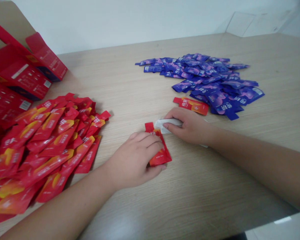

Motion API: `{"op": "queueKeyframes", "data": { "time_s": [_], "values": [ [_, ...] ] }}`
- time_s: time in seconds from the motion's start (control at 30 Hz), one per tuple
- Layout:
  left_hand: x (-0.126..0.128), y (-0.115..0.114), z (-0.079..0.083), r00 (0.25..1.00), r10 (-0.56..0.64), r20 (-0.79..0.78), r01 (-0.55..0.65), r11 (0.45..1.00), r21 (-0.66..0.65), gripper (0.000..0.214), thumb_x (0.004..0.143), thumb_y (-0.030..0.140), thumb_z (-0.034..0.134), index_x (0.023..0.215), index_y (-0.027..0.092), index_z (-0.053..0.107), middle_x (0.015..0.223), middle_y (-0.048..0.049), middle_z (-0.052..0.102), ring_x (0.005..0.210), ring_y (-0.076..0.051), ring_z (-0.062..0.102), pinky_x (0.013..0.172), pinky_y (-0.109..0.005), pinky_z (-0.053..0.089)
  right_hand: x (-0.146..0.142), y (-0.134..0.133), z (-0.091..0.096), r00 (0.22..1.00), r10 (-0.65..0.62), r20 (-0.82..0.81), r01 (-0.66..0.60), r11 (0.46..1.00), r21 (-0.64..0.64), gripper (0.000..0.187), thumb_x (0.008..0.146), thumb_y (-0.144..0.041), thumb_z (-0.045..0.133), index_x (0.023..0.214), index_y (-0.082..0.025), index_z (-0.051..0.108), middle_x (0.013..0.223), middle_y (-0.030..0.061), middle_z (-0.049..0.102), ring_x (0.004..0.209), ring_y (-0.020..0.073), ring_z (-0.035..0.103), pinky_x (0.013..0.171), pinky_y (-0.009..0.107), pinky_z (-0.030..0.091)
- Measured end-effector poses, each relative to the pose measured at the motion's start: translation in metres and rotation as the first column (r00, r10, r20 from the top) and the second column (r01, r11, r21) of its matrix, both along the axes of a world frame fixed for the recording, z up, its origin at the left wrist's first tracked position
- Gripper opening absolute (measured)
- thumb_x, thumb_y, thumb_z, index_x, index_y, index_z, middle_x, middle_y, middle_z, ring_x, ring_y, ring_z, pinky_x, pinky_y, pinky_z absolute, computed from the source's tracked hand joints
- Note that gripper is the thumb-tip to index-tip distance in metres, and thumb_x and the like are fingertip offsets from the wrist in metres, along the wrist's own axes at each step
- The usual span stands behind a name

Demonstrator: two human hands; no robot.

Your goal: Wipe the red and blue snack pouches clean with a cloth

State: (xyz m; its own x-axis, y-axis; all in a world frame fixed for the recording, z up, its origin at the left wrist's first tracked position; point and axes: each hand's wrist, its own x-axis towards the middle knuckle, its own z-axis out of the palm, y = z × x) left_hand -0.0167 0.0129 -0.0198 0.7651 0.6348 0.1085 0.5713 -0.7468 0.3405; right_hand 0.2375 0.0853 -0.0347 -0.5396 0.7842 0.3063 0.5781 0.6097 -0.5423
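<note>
My left hand [133, 156] lies over a red pouch [162, 156] on the table, fingers across its printed face and thumb at its lower edge. The pouch's small red top tab sticks out past my fingers. In my right hand [187, 125] a folded white wipe [162, 126] is pinched between thumb and fingers, its end close to the pouch's upper part; whether the two touch I cannot tell. Just beyond my right hand lies a second red pouch [193, 106], flat, beside a heap of purple pouches [207, 71].
A large pile of red pouches [57, 133] covers the left of the wooden table [115, 83]. Red cardboard boxes [20, 73] with raised flaps stand behind it. A white wall [102, 23] bounds the far edge, and a clear panel-like object [240, 25] is at the back right.
</note>
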Motion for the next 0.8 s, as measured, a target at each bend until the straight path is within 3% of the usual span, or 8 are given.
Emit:
{"op": "queueKeyframes", "data": {
  "time_s": [0.1, 0.17, 0.23, 0.33, 0.4, 0.57, 0.7, 0.8],
  "values": [
    [-0.001, -0.001, 0.002, 0.998, -0.058, 0.033, 0.059, 0.997, -0.042, 0.02, 0.106, 0.041, 0.063, 0.114, 0.026, 0.073, 0.117, -0.0054, 0.075, 0.117, -0.028, 0.067, 0.11, -0.048, 0.047, 0.001, 0.0, 0.0, 1.0, 0.014, -0.007, -0.014, 1.0, 0.008, 0.012, 0.1, -0.032, 0.066, 0.105, -0.022, 0.069, 0.104, 0.0054, 0.074, 0.091, 0.0221, 0.066, 0.08, 0.035, 0.05],
    [-0.002, -0.001, 0.001, 0.997, -0.052, 0.054, 0.054, 0.998, -0.022, 0.02, 0.106, 0.042, 0.064, 0.116, 0.027, 0.073, 0.122, -0.0053, 0.075, 0.121, -0.028, 0.067, 0.112, -0.048, 0.046, 0.001, -0.001, 0.0, 1.0, 0.018, -0.018, -0.017, 1.0, 0.01, 0.012, 0.1, -0.032, 0.066, 0.104, -0.022, 0.069, 0.104, 0.0055, 0.074, 0.091, 0.0223, 0.066, 0.08, 0.036, 0.05],
    [-0.004, -0.002, -0.003, 0.997, 0.025, 0.072, -0.028, 0.999, 0.035, 0.046, 0.099, 0.056, 0.072, 0.132, 0.024, 0.067, 0.139, -0.011, 0.07, 0.135, -0.034, 0.061, 0.119, -0.053, 0.043, 0.001, -0.001, 0.0, 0.999, 0.016, -0.04, -0.015, 1.0, 0.016, 0.012, 0.1, -0.033, 0.066, 0.103, -0.022, 0.069, 0.103, 0.0057, 0.074, 0.091, 0.0227, 0.067, 0.081, 0.036, 0.051],
    [-0.006, -0.001, -0.011, 0.981, 0.184, 0.063, -0.189, 0.978, 0.087, 0.113, 0.081, 0.077, 0.081, 0.161, 0.009, 0.039, 0.164, -0.0282, 0.048, 0.155, -0.049, 0.041, 0.126, -0.066, 0.033, 0.002, -0.002, 0.001, 0.997, 0.018, -0.073, -0.016, 1.0, 0.026, 0.012, 0.1, -0.032, 0.066, 0.104, -0.022, 0.069, 0.102, 0.0058, 0.074, 0.091, 0.0232, 0.068, 0.082, 0.037, 0.052],
    [-0.006, 0.0, -0.015, 0.971, 0.239, 0.018, -0.239, 0.969, 0.057, 0.129, 0.079, 0.077, 0.083, 0.167, 0.005, 0.022, 0.167, -0.0341, 0.04, 0.159, -0.051, 0.035, 0.128, -0.07, 0.03, 0.002, -0.004, 0.003, 0.996, 0.032, -0.087, -0.029, 0.999, 0.038, 0.011, 0.1, -0.031, 0.066, 0.105, -0.022, 0.07, 0.103, 0.0059, 0.075, 0.093, 0.0237, 0.069, 0.084, 0.038, 0.053],
    [-0.003, 0.002, -0.013, 0.967, 0.256, -0.019, -0.256, 0.966, -0.028, 0.121, 0.083, 0.063, 0.084, 0.168, 0.011, 0.015, 0.167, -0.0318, 0.043, 0.155, -0.046, 0.045, 0.128, -0.07, 0.033, -0.002, -0.015, 0.009, 0.958, 0.247, -0.147, -0.243, 0.969, 0.047, 0.021, 0.099, -0.026, 0.069, 0.119, -0.024, 0.07, 0.117, 0.0077, 0.076, 0.11, 0.0246, 0.07, 0.099, 0.041, 0.055],
    [-0.005, 0.002, -0.013, 0.975, 0.215, 0.057, -0.214, 0.976, -0.027, 0.121, 0.086, 0.064, 0.081, 0.17, 0.016, 0.01, 0.171, -0.0307, 0.037, 0.156, -0.045, 0.045, 0.124, -0.066, 0.043, -0.012, -0.03, 0.016, 0.848, 0.518, -0.115, -0.528, 0.843, -0.099, 0.018, 0.101, -0.026, 0.068, 0.119, -0.026, 0.073, 0.121, 0.0057, 0.077, 0.116, 0.0226, 0.07, 0.106, 0.039, 0.055],
    [-0.007, 0.002, -0.015, 0.982, 0.166, 0.095, -0.169, 0.985, 0.025, 0.12, 0.088, 0.064, 0.079, 0.171, 0.016, 0.008, 0.174, -0.0294, 0.03, 0.161, -0.044, 0.036, 0.126, -0.062, 0.043, -0.02, -0.037, 0.019, 0.832, 0.554, 0.015, -0.545, 0.823, -0.159, 0.015, 0.102, -0.024, 0.067, 0.114, -0.028, 0.075, 0.116, 0.003, 0.08, 0.116, 0.023, 0.071, 0.11, 0.037, 0.052]
  ]
}}
